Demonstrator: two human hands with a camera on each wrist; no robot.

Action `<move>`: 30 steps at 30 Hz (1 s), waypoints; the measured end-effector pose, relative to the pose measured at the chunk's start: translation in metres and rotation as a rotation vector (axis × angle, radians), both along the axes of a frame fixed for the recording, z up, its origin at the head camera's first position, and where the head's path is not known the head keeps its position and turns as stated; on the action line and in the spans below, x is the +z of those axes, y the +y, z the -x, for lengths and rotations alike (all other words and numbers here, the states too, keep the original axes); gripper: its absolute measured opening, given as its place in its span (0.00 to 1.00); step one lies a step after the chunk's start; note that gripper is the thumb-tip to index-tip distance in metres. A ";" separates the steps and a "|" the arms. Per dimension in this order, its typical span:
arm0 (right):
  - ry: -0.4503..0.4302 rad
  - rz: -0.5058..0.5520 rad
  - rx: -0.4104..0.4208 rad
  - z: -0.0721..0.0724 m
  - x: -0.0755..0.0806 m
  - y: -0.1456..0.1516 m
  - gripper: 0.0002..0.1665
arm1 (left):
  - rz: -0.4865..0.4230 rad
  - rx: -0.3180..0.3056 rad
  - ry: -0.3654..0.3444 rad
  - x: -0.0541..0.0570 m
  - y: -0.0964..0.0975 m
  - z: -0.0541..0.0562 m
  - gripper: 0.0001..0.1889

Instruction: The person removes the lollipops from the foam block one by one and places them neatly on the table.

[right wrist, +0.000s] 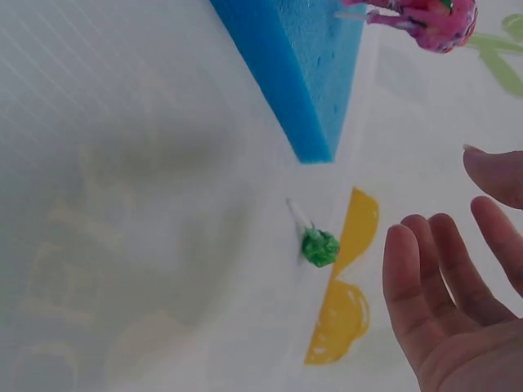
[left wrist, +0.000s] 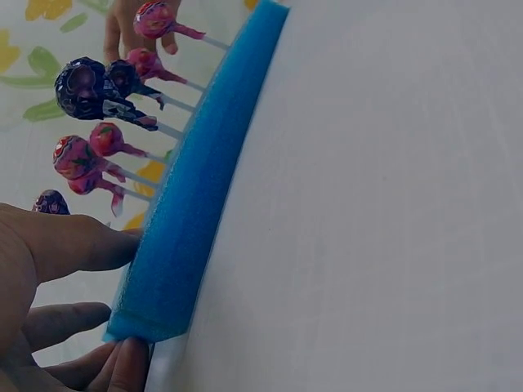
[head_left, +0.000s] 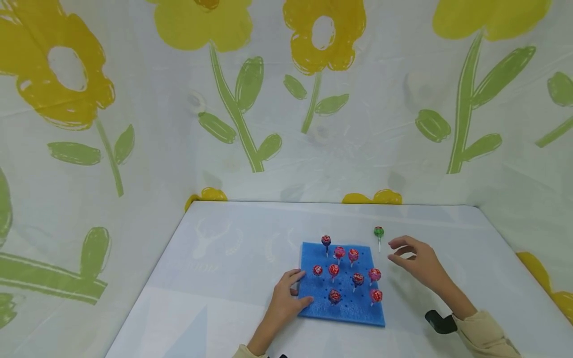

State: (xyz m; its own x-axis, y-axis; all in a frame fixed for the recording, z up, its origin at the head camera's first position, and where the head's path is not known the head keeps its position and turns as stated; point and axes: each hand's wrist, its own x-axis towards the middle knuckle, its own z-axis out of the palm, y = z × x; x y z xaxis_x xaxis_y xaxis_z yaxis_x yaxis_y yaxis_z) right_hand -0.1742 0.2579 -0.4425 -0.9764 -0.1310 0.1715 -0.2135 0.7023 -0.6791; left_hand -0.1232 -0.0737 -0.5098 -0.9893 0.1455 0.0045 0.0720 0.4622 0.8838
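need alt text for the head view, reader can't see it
A left hand touches a flat blue foam block holding round, wrapped red, pink and dark lollipops. The right hand is near a round green-wrapped lollipop on a white table.

It's a curtained booth — flower-printed cloth (head_left: 376, 124) hangs on three sides of a white table (head_left: 233, 278).

A lollipop (head_left: 378, 232) lies beside the foam block's (head_left: 349, 314) far-right corner.

head view: bright, diffuse | wrist views: dimmer, greyish | shadows: soft
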 end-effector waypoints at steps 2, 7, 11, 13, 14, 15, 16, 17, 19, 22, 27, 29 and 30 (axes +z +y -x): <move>-0.006 0.003 0.006 -0.004 0.001 -0.001 0.18 | 0.003 0.000 -0.003 -0.001 0.001 0.000 0.32; -0.013 0.024 0.022 -0.014 0.002 -0.003 0.19 | 0.002 -0.007 0.000 -0.001 0.003 0.000 0.32; -0.017 0.051 0.045 -0.019 0.003 -0.006 0.19 | -0.002 -0.006 -0.005 0.000 0.003 0.000 0.32; -0.019 0.065 0.063 -0.022 0.002 -0.008 0.19 | -0.003 -0.005 0.004 0.000 0.003 0.000 0.32; -0.021 0.067 0.071 -0.024 0.002 -0.009 0.19 | -0.002 -0.006 0.008 0.000 0.003 0.000 0.32; -0.021 0.070 0.078 -0.025 0.001 -0.010 0.19 | -0.004 -0.006 0.011 0.001 0.003 0.000 0.32; -0.021 0.070 0.083 -0.026 0.000 -0.011 0.19 | -0.006 -0.007 0.013 0.001 0.003 0.000 0.32; -0.022 0.072 0.087 -0.028 0.000 -0.012 0.20 | -0.004 -0.008 0.014 0.001 0.002 0.000 0.32; -0.027 0.079 0.089 -0.030 -0.003 -0.013 0.20 | 0.000 -0.013 0.012 0.001 0.002 0.000 0.32; -0.037 0.090 0.087 -0.033 -0.007 -0.016 0.21 | 0.000 -0.014 0.002 0.001 0.002 0.000 0.32; -0.048 0.146 0.116 -0.038 -0.015 -0.020 0.22 | -0.014 -0.004 0.000 0.000 0.001 0.000 0.33; -0.041 0.171 0.124 -0.039 -0.018 -0.022 0.22 | -0.016 -0.003 0.003 0.000 0.002 0.001 0.33; -0.032 0.180 0.124 -0.041 -0.020 -0.022 0.23 | -0.013 -0.006 0.006 0.000 0.002 0.001 0.33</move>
State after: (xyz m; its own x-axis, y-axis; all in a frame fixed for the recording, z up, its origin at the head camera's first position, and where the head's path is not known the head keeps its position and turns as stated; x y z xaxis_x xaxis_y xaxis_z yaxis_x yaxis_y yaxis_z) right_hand -0.1337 0.2355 -0.4625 -0.9602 -0.2202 0.1717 -0.2665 0.5390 -0.7991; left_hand -0.1241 -0.0720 -0.5102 -0.9884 0.1516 0.0129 0.0806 0.4498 0.8895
